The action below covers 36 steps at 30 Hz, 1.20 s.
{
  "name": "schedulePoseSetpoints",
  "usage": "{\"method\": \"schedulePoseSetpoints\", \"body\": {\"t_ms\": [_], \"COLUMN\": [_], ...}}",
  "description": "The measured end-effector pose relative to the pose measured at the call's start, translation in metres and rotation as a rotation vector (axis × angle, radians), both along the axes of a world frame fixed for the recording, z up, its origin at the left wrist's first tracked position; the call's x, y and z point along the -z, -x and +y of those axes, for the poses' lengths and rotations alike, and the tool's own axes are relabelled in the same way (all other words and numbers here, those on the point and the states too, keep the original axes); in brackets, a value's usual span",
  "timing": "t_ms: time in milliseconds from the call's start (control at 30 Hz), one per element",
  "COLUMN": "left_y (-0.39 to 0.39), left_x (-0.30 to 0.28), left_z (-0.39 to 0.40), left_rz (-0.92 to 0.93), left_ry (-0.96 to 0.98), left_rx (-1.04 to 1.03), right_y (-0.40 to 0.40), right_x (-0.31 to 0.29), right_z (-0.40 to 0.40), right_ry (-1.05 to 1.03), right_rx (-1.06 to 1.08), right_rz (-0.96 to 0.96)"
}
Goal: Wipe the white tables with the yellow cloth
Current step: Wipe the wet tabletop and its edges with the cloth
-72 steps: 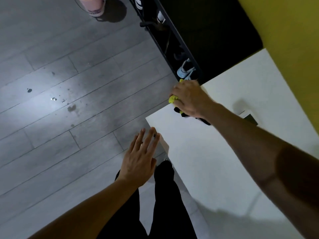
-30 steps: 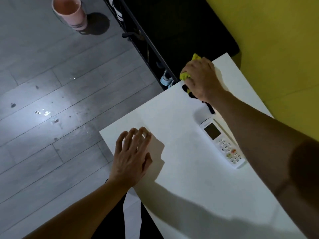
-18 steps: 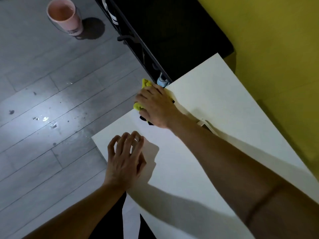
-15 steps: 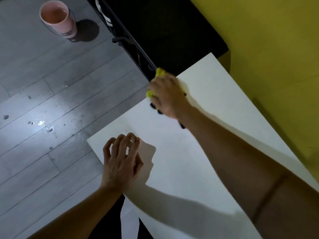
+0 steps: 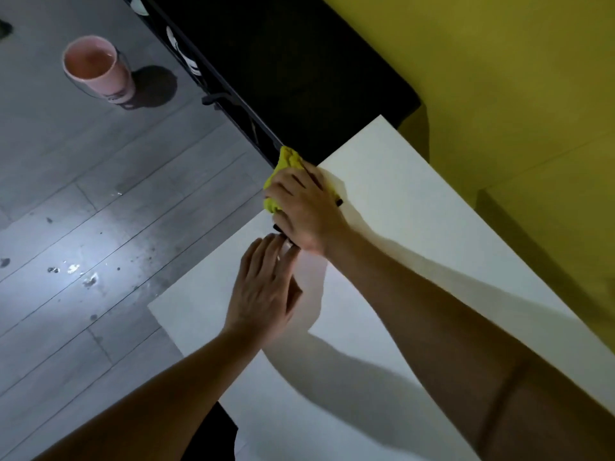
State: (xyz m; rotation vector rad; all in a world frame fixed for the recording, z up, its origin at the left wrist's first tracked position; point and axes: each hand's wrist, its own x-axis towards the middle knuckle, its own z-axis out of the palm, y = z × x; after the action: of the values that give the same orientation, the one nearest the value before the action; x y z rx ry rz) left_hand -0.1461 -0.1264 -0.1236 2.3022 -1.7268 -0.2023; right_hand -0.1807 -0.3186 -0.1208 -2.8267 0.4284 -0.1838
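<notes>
The white table (image 5: 399, 201) fills the right and lower part of the view. At its far left edge my right hand (image 5: 306, 207) grips the crumpled yellow cloth (image 5: 283, 171) and presses it onto the tabletop. Small black bits (image 5: 338, 201) stick out from under that hand; I cannot tell what they are. My left hand (image 5: 266, 287) lies flat on the table with straight fingers, its fingertips just short of my right wrist, holding nothing.
A pink bucket (image 5: 96, 71) stands on the grey plank floor (image 5: 100, 227) at the upper left. A black shoe rack (image 5: 283, 61) adjoins the table's far edge. A yellow wall (image 5: 499, 78) runs along the table's right side.
My right hand has swept the cloth back and forth along the table's far edge. My left hand has slid forward across the table toward my right wrist. The remote seen earlier is hidden.
</notes>
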Motion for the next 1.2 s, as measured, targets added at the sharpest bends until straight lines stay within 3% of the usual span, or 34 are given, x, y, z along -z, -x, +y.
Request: {"method": "schedulePoseSetpoints", "body": {"t_ms": [133, 300, 433, 633, 900, 967, 1100, 1200], "left_y": [0.0, 0.0, -0.002, -0.005, -0.001, 0.0, 0.0, 0.002], "left_x": [0.006, 0.008, 0.002, 0.002, 0.007, 0.006, 0.007, 0.01], "left_z": [-0.022, -0.021, -0.041, -0.125, -0.164, -0.165, -0.167, -0.167], "left_rz": [-0.015, -0.037, -0.035, -0.021, -0.053, -0.054, -0.061, -0.061], "left_ry": [-0.008, -0.037, -0.031, 0.019, 0.008, -0.001, 0.002, 0.017], "left_rx": [0.015, 0.012, 0.016, 0.142, 0.175, 0.17, 0.167, 0.199], "right_y": [0.005, 0.031, 0.02, 0.029, 0.152, 0.173, 0.208, 0.21], "right_x": [-0.002, -0.005, -0.001, -0.007, -0.005, -0.011, -0.022, -0.016], "right_z": [-0.037, -0.122, -0.137, -0.135, -0.094, -0.091, -0.108, -0.114], "right_ry": [0.037, 0.036, 0.011, -0.028, -0.003, -0.078, -0.46, -0.409], "right_rx": [0.005, 0.455, 0.703, 0.892, 1.007, 0.948, 0.793, 0.749], "right_rz": [0.034, -0.047, -0.079, -0.011, 0.019, -0.002, -0.047, -0.09]}}
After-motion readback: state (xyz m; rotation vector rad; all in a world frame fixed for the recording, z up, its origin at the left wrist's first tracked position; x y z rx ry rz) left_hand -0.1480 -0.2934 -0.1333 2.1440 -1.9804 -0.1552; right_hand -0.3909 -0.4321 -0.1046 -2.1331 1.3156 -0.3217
